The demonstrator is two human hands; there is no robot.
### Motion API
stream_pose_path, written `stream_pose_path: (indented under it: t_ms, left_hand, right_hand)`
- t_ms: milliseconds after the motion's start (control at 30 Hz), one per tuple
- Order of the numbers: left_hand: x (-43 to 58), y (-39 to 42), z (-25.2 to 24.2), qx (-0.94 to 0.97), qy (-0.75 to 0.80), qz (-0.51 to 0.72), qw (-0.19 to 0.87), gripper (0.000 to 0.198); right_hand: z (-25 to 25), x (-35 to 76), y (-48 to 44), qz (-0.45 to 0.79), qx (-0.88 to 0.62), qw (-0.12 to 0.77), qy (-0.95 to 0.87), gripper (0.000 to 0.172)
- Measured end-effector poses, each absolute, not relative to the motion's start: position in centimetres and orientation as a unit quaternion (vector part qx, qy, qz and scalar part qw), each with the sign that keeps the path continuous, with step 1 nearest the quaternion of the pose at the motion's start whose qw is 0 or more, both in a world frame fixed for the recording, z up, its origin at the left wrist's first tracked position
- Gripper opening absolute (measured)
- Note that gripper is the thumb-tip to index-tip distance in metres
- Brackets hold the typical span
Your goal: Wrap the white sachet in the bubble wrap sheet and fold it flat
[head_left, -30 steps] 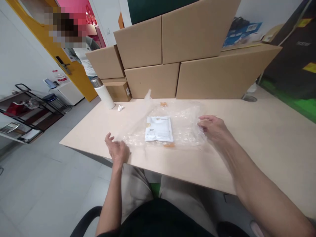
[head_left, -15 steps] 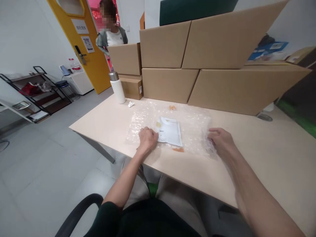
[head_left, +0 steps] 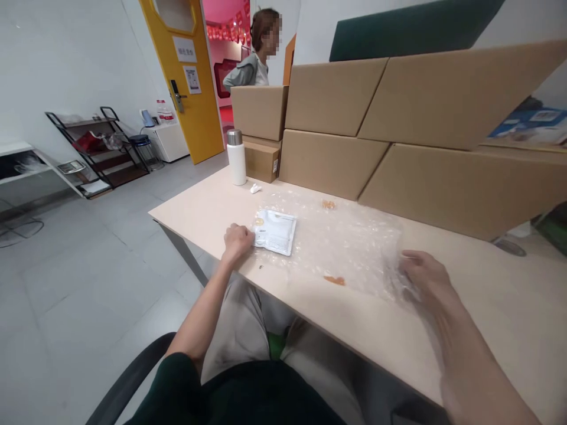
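A flat white pouch (head_left: pixel 275 232) with small print and a yellowish mark lies at the left end of the clear bubble wrap (head_left: pixel 345 242). My left hand (head_left: pixel 238 239) is closed on the pouch's left edge, close to the table's front edge. At the wrap's right end, my right hand (head_left: pixel 425 273) is closed on the crumpled plastic. Pieces of orange-brown tape (head_left: pixel 334 280) show on the near and far sides of the wrap. Whether the pouch lies on the wrap or partly inside it, I cannot tell.
Stacked cardboard boxes (head_left: pixel 328 162) line the back of the table (head_left: pixel 190 203). A white bottle (head_left: pixel 237 162) with a steel cap stands at the back left, near a crumpled white scrap (head_left: pixel 256 188). Behind the boxes is another person (head_left: pixel 261 59), by a yellow door (head_left: pixel 190 106).
My left hand and the pouch have moved left along the wrap, from its middle to its left end. My right hand keeps hold of the wrap's right end. The view has turned left.
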State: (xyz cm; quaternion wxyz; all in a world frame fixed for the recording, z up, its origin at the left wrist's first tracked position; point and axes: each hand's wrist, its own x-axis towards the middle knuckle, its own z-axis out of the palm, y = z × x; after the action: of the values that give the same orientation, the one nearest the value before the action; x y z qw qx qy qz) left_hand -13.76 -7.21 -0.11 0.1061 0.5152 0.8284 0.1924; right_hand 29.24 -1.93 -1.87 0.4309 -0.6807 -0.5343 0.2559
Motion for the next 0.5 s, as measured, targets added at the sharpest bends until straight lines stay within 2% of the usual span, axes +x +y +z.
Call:
stream_pose_path:
  t_ms: [67,133,200,300,433,500]
  left_hand:
    - [-13.9,-7.3,-0.1,0.518,0.825,0.195,0.117,0.028]
    - [-14.0,-7.3,0.0,0.519,0.822,0.197,0.127,0.027]
    - [-14.1,-7.2,0.1,0.516,0.822,0.2,0.132,0.031]
    - [-14.4,-7.1,0.3,0.511,0.824,0.201,0.138,0.04]
    - [-15.0,-6.8,0.9,0.517,0.814,0.209,0.164,0.02]
    - [-15.1,-6.7,1.7,0.531,0.798,0.229,0.168,0.014]
  right_hand:
    - [0.2,28.0,-2.7,0.101,-0.696,0.437,-0.561,0.02]
    - [2.1,25.2,-3.5,0.019,-0.625,0.48,-0.616,0.026]
    - [3.1,21.0,-4.2,0.05,-0.511,0.48,-0.711,0.028]
    - [2.7,13.4,-4.6,0.141,-0.37,0.365,-0.842,0.033]
    - [0.4,6.0,-4.2,0.182,-0.378,0.184,-0.889,0.043]
    - [-0.5,4.5,-4.1,0.201,-0.406,0.156,-0.878,0.046]
